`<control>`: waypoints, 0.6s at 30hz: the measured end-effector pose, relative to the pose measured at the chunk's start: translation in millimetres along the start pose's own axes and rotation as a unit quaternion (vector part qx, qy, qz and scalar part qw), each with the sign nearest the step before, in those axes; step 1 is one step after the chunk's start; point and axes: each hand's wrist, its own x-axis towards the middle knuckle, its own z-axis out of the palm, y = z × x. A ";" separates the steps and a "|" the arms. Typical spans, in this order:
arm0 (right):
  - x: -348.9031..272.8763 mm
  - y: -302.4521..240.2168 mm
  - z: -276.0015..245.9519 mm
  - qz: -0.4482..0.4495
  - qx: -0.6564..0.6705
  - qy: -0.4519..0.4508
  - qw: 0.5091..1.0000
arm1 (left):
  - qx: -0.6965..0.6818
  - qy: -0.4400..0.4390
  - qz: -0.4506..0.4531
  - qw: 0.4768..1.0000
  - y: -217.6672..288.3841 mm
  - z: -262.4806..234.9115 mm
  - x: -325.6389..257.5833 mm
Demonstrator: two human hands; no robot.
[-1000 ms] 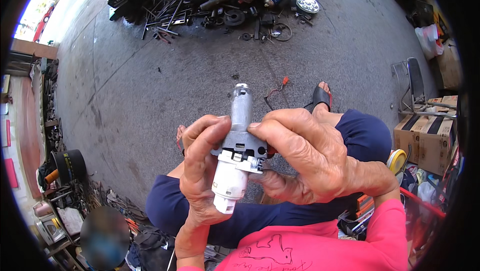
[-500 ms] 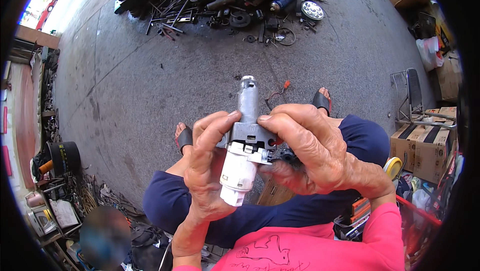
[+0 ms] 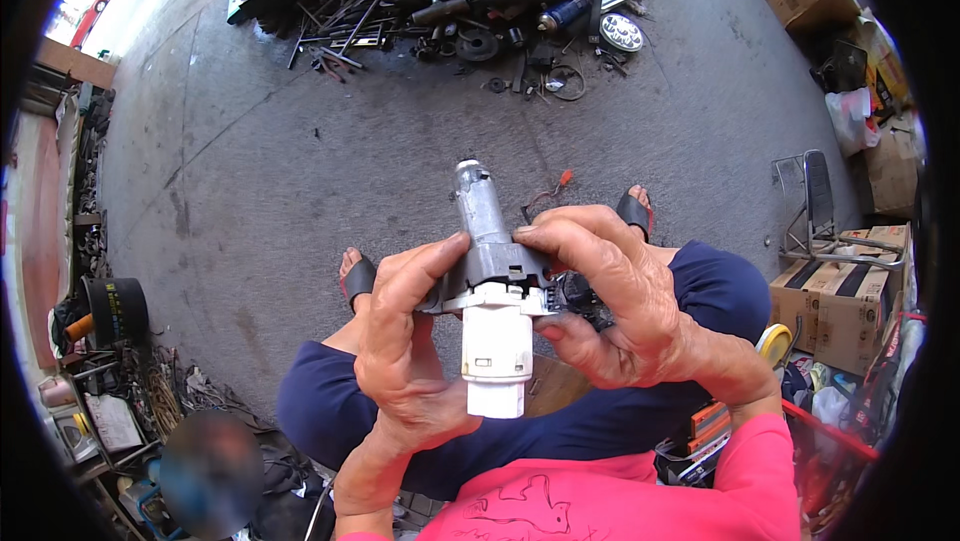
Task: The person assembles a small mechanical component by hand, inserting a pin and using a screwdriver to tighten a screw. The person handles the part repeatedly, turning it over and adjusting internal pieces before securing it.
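Observation:
Between my hands, over my lap, is what looks like an ignition lock assembly (image 3: 497,336): a grey metal barrel at the far end, a dark collar in the middle and a white plastic body with a square end toward me. My left hand (image 3: 405,326) is closed on its left side, index fingertip on the dark collar; its thumb is largely hidden. From the right, my right hand (image 3: 625,306) grips the collar between index finger and thumb. A small black part (image 3: 577,293) shows beside the collar, within the right hand's grasp.
Metal rods and scrap parts (image 3: 400,11) lie heaped on the floor ahead. A wire with an orange connector (image 3: 565,178) rests between my feet. Cardboard boxes (image 3: 830,306) and a metal rack (image 3: 815,206) stand at right. A black round container (image 3: 118,308) is at left.
The assembly has turned in my hands: its barrel now leans to the left and its white end has swung right, pointing toward me. Both hands keep their hold.

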 end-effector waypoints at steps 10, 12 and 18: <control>-1.8 11.4 5.7 0.150 0.204 -0.021 0.967 | -0.029 0.055 -0.025 0.998 5.7 2.9 3.7; -2.4 11.6 4.1 0.208 0.279 -0.040 0.937 | -0.067 0.056 -0.054 0.995 6.8 2.3 5.0; -0.4 16.4 -0.8 0.253 0.481 -0.056 0.838 | -0.080 0.076 -0.046 0.993 5.4 5.0 5.0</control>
